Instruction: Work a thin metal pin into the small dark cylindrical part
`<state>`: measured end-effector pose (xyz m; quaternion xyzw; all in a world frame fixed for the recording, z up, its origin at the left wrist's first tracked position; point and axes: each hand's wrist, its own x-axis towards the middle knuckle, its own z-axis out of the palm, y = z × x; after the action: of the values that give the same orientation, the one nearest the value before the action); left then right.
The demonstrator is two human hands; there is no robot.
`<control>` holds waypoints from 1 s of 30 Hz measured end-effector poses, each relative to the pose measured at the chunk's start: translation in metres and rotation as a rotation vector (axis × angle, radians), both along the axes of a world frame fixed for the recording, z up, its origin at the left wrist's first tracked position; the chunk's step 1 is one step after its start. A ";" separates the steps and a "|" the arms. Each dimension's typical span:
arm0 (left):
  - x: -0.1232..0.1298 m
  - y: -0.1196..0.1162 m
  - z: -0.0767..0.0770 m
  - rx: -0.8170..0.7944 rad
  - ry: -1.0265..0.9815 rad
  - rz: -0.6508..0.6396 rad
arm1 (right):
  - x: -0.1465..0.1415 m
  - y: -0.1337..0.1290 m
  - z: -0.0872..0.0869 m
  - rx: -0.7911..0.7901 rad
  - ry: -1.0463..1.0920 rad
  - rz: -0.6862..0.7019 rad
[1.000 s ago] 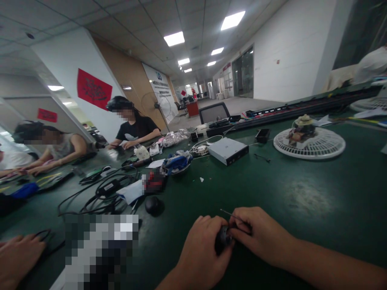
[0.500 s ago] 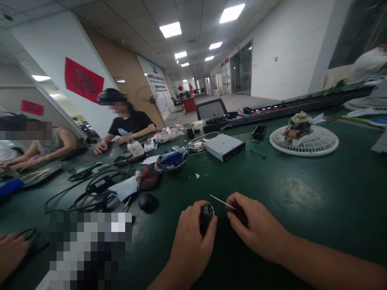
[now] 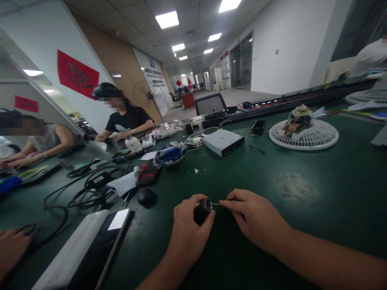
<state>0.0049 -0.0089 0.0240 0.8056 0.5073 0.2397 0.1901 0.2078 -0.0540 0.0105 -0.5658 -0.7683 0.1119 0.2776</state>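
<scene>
My left hand (image 3: pixel 189 229) is wrapped round a black cylindrical part (image 3: pixel 203 210), whose round open end faces right. My right hand (image 3: pixel 254 211) grips a thin metal rod tool (image 3: pixel 215 204) like a screwdriver; its handle is mostly hidden by the fingers. The rod points left and its tip is at the rim of the black part; whether it touches or enters cannot be made out. Left of my left hand, a round black object (image 3: pixel 145 197) lies on the green table (image 3: pixel 242 169).
A silver disc drive (image 3: pixel 223 141) and a white fan grille (image 3: pixel 304 135) stand further back. Black cables (image 3: pixel 99 181), a bowl with blue cloth (image 3: pixel 171 155) and a flat device (image 3: pixel 87 249) lie left. Another person's hand (image 3: pixel 13 245) is at the left edge; people sit beyond.
My right hand has brought the rod down and left, from above the table to the black part's rim. My left hand has turned the open end more to the right.
</scene>
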 end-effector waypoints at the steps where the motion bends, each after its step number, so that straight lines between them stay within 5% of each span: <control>1: 0.000 0.000 0.000 0.004 -0.005 0.008 | 0.000 -0.001 0.000 0.019 -0.014 0.004; 18: -0.002 0.000 -0.006 0.097 -0.036 -0.034 | 0.000 -0.003 -0.002 0.107 0.067 0.121; 30: -0.001 -0.001 -0.005 0.139 0.006 -0.043 | -0.003 -0.004 0.005 0.027 0.101 0.063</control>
<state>0.0038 -0.0100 0.0189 0.8285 0.4724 0.2677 0.1372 0.2046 -0.0577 0.0157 -0.5310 -0.7722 0.1386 0.3201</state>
